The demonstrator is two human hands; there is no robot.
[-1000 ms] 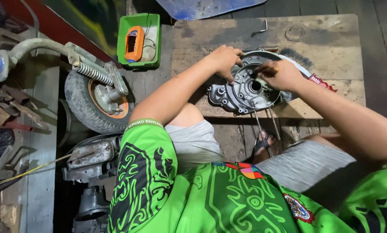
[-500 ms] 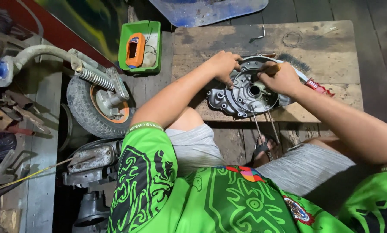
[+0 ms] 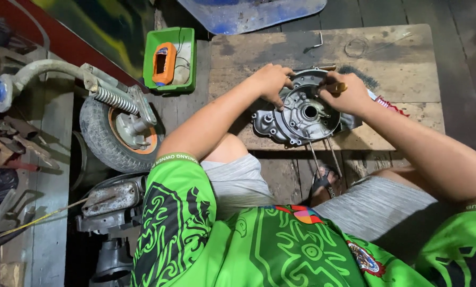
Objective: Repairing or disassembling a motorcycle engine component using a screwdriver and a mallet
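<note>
Far left there's one small wheel (image 3: 120, 133) with an orange hub, still bolted to a fork with a coil spring. Just past it sits one green plastic tray (image 3: 170, 59) holding one orange meter (image 3: 164, 62). Then comes the wooden board (image 3: 397, 69), with one grey engine case cover (image 3: 300, 114) lying flat near its front edge. Both hands are on that cover's upper rim: left hand (image 3: 272, 82) at the top-left, fingers curled down and pressing on the edge; right hand (image 3: 348, 95) at the top-right, closed around a small yellowish handle (image 3: 337, 87), can't tell what tool. One allen key (image 3: 315, 43) lies further back on the board, and one wire brush (image 3: 378, 98) pokes out beside the right hand.
</note>
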